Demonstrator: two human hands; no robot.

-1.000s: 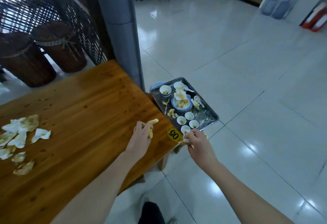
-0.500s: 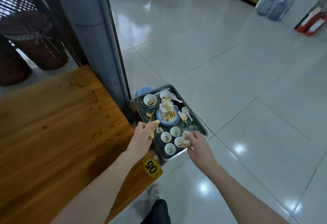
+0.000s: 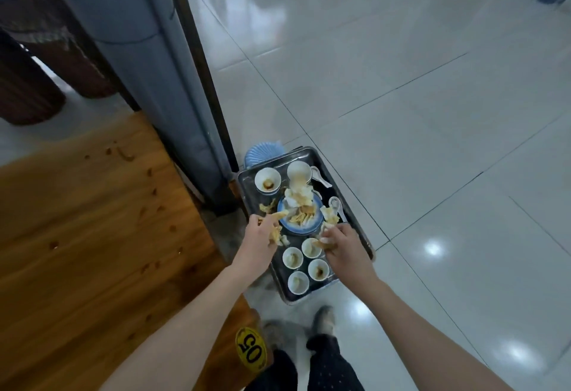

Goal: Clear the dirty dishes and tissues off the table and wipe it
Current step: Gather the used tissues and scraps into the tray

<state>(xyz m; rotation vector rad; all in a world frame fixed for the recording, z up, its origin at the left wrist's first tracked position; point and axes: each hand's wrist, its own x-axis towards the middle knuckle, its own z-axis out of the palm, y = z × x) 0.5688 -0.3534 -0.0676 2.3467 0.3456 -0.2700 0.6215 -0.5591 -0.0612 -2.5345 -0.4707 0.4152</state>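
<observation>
Left hand (image 3: 259, 237) pinches a yellow-stained tissue (image 3: 279, 215) at the fingertips, with more of it bunched under the palm. Right hand (image 3: 341, 243) is curled round another tissue (image 3: 319, 243). Both hands are over the tray (image 3: 312, 292), which sits low just past the end of the tabletop (image 3: 92, 236), not on it. The tray carries a blue plate (image 3: 296, 226) heaped with used tissues, six small cups (image 3: 292, 257) and two spoons (image 3: 336, 206). Handling, my read: the tissues weigh nothing, are soft and are probably damp or greasy, so they'll tear or cling to the fingers. Pinch the bulk, not a corner, and drop them onto the plate heap rather than into the cups. The cups look ceramic, so they'll chip, have slick residue inside, and sit loose with nothing to stop them sliding. The tray looks like thin metal with a low rim. Loaded, it's the heavy item and the load is uneven, with the plate in the middle and four cups at the near end. Grip it with both hands on opposite rims, thumbs over the lip, and keep it level with no jerks. There's a blue ribbed thing (image 3: 262, 151) under the far end, but I can't tell what supports the tray or how steady it is. The tabletop shows brown spots (image 3: 54, 245), so the wipe is not yet done. There's a yellow 05 sticker (image 3: 251, 353) at its corner.
</observation>
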